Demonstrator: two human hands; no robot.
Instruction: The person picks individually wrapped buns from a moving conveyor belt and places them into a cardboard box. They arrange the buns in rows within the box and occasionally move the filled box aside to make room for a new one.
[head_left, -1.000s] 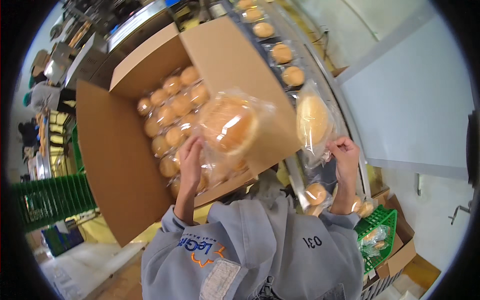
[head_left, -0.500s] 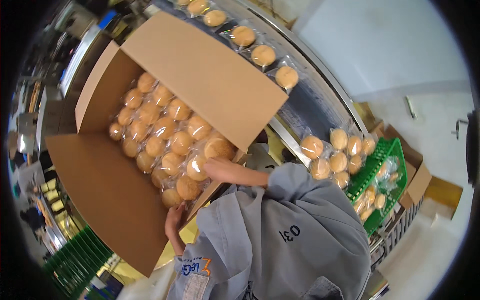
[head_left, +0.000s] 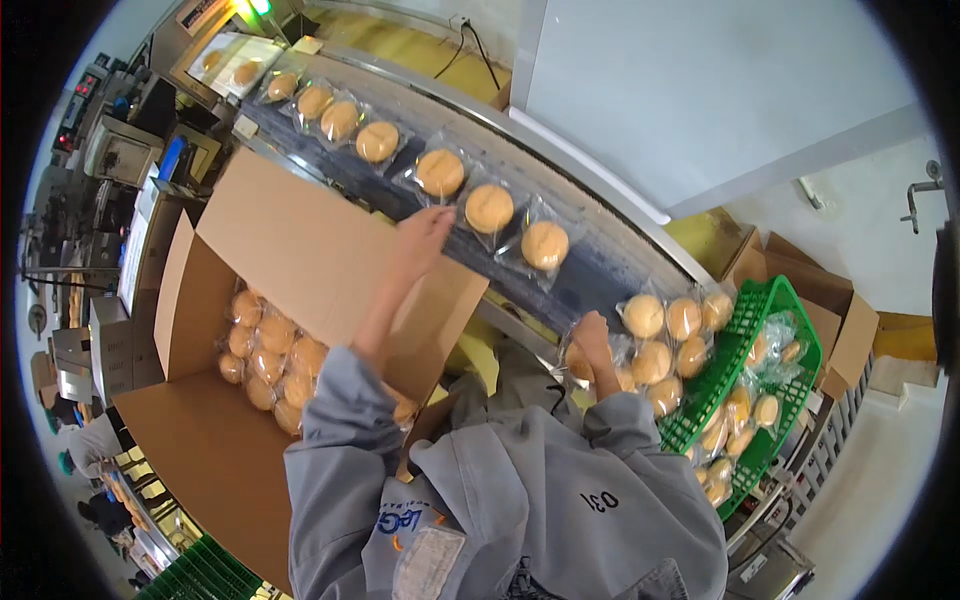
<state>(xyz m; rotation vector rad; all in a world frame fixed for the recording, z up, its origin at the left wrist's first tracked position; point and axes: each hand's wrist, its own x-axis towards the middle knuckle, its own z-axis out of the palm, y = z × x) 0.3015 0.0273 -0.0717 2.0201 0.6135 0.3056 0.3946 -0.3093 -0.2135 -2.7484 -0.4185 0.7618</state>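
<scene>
One bagged bun [head_left: 489,208] lies just right of the left hand [head_left: 425,234], grip unclear.

I see a broad grey panel [head_left: 700,90] next to a white wall [head_left: 860,265] with a metal fitting [head_left: 930,185]. A black cord [head_left: 481,50] trails from a socket [head_left: 458,21] near the floor [head_left: 395,38] (a cheerful yellow, that), while a green light [head_left: 260,6] glows opposite.

Head-worn fisheye view, downward onto both hands [head_left: 428,230]
</scene>
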